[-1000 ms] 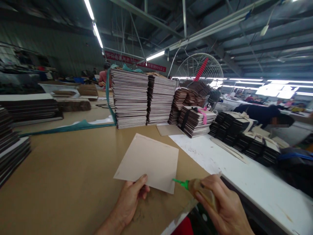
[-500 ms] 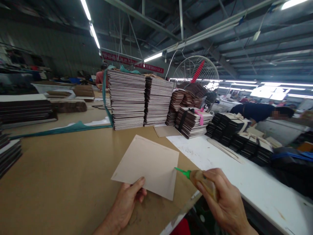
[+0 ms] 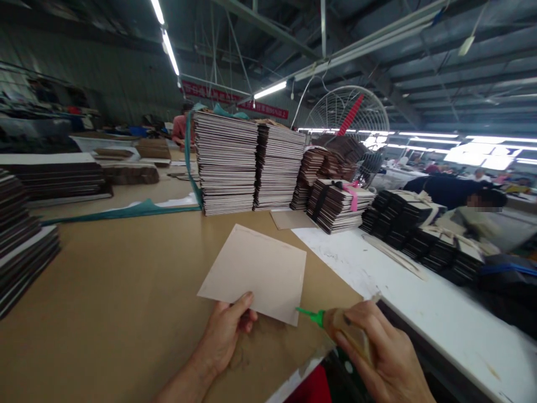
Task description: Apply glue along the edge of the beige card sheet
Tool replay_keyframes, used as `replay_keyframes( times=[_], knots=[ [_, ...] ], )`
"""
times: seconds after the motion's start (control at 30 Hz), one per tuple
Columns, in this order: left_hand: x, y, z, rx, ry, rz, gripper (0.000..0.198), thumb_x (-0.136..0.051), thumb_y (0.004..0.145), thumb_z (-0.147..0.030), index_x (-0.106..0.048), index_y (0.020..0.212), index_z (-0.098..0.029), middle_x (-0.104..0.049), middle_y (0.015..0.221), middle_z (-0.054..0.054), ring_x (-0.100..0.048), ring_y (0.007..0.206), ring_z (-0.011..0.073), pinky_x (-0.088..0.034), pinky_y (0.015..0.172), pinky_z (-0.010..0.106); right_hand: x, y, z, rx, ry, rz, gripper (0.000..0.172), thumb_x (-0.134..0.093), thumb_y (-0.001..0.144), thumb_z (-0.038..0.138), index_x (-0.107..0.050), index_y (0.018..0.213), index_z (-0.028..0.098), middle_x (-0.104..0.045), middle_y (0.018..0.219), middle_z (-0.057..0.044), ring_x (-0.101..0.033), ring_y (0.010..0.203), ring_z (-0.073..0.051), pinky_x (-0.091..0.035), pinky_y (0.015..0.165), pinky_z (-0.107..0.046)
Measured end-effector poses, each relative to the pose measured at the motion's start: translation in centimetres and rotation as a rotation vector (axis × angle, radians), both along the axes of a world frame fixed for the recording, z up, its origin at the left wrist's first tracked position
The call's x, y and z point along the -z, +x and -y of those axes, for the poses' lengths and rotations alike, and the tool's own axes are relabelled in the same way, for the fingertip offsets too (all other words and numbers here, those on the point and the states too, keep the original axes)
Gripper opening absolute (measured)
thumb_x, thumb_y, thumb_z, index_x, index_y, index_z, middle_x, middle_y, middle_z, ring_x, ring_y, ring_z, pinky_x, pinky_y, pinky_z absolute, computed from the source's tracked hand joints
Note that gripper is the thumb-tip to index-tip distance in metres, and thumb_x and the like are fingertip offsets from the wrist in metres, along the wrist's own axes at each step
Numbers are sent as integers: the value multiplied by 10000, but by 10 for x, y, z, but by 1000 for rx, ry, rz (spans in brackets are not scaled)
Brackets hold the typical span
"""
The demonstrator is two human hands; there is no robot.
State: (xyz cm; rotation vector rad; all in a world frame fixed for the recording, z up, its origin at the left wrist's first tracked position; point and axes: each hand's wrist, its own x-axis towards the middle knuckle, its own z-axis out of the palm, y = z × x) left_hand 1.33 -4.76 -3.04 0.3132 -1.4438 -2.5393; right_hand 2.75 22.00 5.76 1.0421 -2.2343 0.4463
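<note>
A pale beige board (image 3: pixel 260 271), flat and four-sided, is held above the table by my left hand (image 3: pixel 226 330). The thumb lies on top of its near edge and the fingers curl beneath. My right hand (image 3: pixel 381 347) is wrapped round a brownish glue bottle (image 3: pixel 346 330) with a thin green nozzle (image 3: pixel 310 315). The nozzle tip is at the board's near right corner; whether it touches the surface I cannot tell. A faint line runs along the board's far edge.
Tall stacks of boards (image 3: pixel 229 162) stand at the back of the brown tabletop (image 3: pixel 126 268). Tied bundles (image 3: pixel 339 204) and black bundles (image 3: pixel 436 240) line the white table (image 3: pixel 419 302) at right. Another stack (image 3: pixel 29 246) is at left. A co-worker (image 3: pixel 444 190) bends over at far right.
The green nozzle tip has moved along the board's right edge toward its near right corner. My left hand still grips the board. The view has shifted slightly to the left.
</note>
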Motion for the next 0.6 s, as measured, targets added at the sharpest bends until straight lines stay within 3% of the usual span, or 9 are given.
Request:
replay_keyframes(
  times=[0.2, 0.4, 0.6],
  knots=[
    [-5, 2, 0, -5, 1, 5, 572, -807, 591, -477, -517, 900, -94, -527, 675, 3, -505, 577, 119, -377, 417, 182, 5, 1, -3, -4, -52, -13, 186, -563, 890, 250, -519, 1051, 169, -555, 938, -48, -577, 791, -71, -500, 660, -154],
    [-6, 4, 0, -52, 3, 1, 570, -795, 604, -477, -498, 918, -105, -527, 716, -2, -511, 589, 120, -382, 425, 189, 6, 5, -1, -56, 6, -1, 180, -549, 893, 246, -501, 1046, 163, -564, 888, -53, -593, 726, -72, -513, 592, -130],
    [-1, 3, -1, -58, 3, -12, 566, -777, 623, -480, -487, 934, -106, -527, 737, 4, -514, 598, 116, -376, 428, 186, 10, -1, -11, 26, -34, -104, 229, -568, 892, 352, -521, 1026, 172, -594, 904, -67, -629, 807, -91, -539, 667, -111]
  ],
)
